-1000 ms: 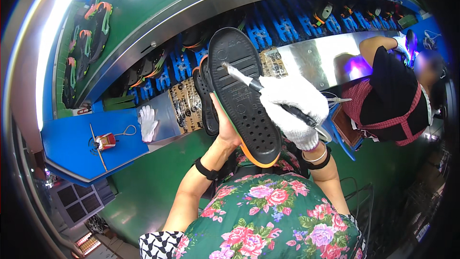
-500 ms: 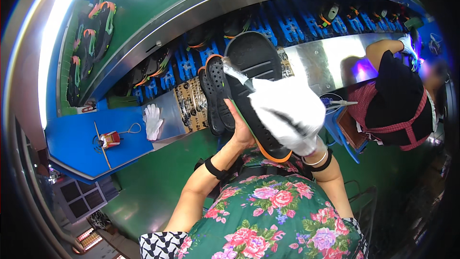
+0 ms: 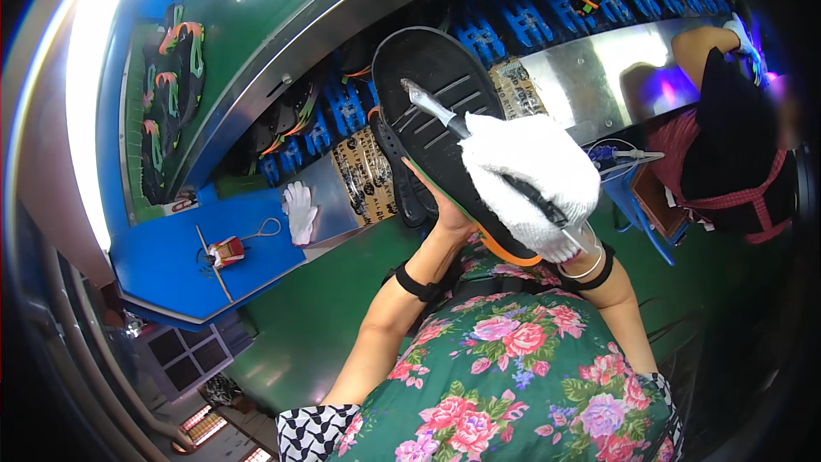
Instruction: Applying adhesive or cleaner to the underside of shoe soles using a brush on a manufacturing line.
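Note:
My bare left hand [image 3: 445, 210] holds a black shoe sole [image 3: 440, 107] with an orange edge from underneath, its grooved face tilted up toward me. My right hand [image 3: 530, 180], in a white cloth glove, grips a brush [image 3: 428, 103] with a black handle, and the pale bristle tip rests on the upper part of the sole. A second dark sole [image 3: 402, 184] sits just behind the held one, partly hidden by it.
A blue tray [image 3: 171, 265] at left carries a small red tool and a stick; a spare white glove [image 3: 299, 210] lies beside it. Blue racks with shoes [image 3: 291, 115] run along the conveyor. Another person [image 3: 727, 137] in black works at right.
The sole has tilted a little and stayed in my left hand. My gloved right hand has drawn the brush across it, the tip now near the sole's upper part.

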Action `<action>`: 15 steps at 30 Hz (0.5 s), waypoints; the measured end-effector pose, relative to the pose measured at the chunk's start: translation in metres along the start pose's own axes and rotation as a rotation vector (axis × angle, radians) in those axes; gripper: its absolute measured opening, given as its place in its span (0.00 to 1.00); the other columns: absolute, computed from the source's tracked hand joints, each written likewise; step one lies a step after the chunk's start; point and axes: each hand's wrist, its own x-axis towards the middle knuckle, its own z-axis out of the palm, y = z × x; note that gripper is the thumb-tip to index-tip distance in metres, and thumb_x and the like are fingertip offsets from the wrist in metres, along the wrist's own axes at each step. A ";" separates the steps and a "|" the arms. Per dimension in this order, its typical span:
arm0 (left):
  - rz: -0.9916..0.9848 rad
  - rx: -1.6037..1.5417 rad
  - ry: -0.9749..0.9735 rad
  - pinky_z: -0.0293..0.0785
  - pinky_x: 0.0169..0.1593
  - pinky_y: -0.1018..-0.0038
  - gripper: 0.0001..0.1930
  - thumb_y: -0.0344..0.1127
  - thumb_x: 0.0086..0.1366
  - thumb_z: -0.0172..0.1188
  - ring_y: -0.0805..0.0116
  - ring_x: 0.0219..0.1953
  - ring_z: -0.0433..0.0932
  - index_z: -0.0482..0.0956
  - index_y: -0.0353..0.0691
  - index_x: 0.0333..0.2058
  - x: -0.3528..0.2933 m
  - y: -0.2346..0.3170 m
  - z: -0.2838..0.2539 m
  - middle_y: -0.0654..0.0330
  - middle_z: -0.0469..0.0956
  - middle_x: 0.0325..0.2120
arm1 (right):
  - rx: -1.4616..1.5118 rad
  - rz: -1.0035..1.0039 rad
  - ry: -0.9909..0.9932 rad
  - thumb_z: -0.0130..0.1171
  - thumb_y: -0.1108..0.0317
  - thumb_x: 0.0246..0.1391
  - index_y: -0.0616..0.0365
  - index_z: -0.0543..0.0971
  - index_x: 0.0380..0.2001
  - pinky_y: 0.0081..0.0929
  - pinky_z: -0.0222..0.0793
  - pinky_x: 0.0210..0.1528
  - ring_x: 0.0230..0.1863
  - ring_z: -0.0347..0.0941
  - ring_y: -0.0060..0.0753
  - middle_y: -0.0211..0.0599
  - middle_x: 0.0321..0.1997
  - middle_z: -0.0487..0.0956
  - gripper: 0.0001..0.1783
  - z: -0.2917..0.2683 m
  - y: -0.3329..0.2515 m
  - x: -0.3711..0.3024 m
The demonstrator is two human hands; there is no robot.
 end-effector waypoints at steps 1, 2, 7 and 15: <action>-0.011 -0.003 -0.011 0.59 0.72 0.56 0.58 0.88 0.60 0.26 0.56 0.65 0.71 0.63 0.41 0.70 -0.003 0.000 -0.002 0.53 0.73 0.62 | 0.005 -0.003 0.001 0.69 0.75 0.49 0.53 0.86 0.49 0.38 0.77 0.49 0.47 0.82 0.43 0.41 0.50 0.86 0.21 0.001 0.001 0.000; -0.021 -0.007 -0.022 0.59 0.72 0.56 0.58 0.88 0.60 0.26 0.56 0.65 0.71 0.63 0.41 0.70 -0.008 0.000 -0.003 0.52 0.73 0.62 | 0.009 -0.006 0.001 0.69 0.75 0.49 0.53 0.86 0.49 0.38 0.77 0.49 0.47 0.82 0.43 0.41 0.50 0.86 0.21 0.002 0.001 -0.001; -0.052 -0.044 -0.074 0.59 0.72 0.55 0.59 0.88 0.60 0.27 0.55 0.64 0.71 0.63 0.41 0.69 -0.005 -0.001 -0.002 0.52 0.73 0.62 | 0.164 -0.025 0.014 0.70 0.75 0.48 0.56 0.87 0.46 0.35 0.79 0.46 0.43 0.83 0.43 0.41 0.46 0.87 0.19 0.001 0.004 -0.001; -0.120 -0.140 -0.155 0.59 0.72 0.55 0.59 0.88 0.60 0.28 0.55 0.64 0.71 0.63 0.40 0.69 -0.003 -0.004 -0.006 0.51 0.73 0.62 | 0.058 -0.034 0.018 0.70 0.75 0.48 0.55 0.87 0.46 0.37 0.78 0.45 0.43 0.82 0.42 0.39 0.46 0.86 0.18 0.006 0.005 -0.008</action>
